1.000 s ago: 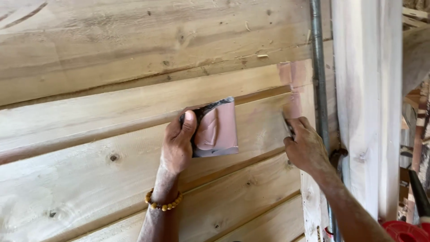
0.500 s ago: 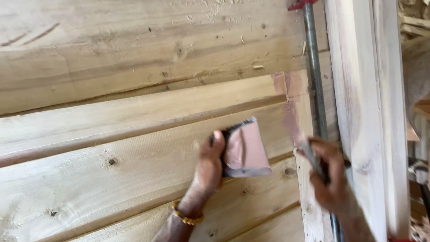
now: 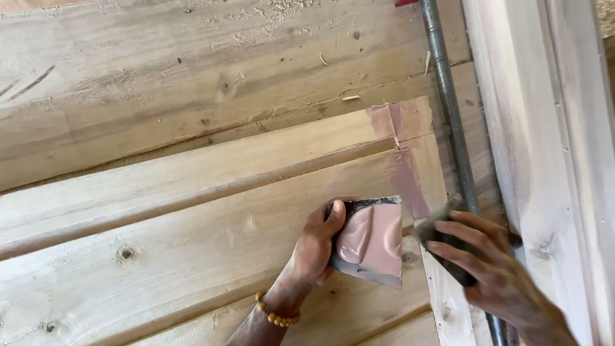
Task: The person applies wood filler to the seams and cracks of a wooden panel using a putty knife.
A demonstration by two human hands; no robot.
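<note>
Left hand point(image 3: 315, 247), filler board point(image 3: 370, 242) near pipe point(image 3: 448, 109)

left hand point(image 3: 314, 247) grips a flat board point(image 3: 370, 242) loaded with pink filler, thumb over its top edge. right hand point(image 3: 490, 269), blurred, holds a dark tool point(image 3: 442, 238) beside the metal pipe point(image 3: 448, 109). pink patches point(image 3: 400, 138) mark the wooden planks point(image 3: 192, 186).

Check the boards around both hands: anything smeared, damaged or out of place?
Pinkish filler is smeared in patches across the plank ends beside the metal pipe, uneven against the bare wood. Sawdust and splinters cling to the upper plank. The left hand holds a filler-coated plate; the right hand is blurred.
</note>
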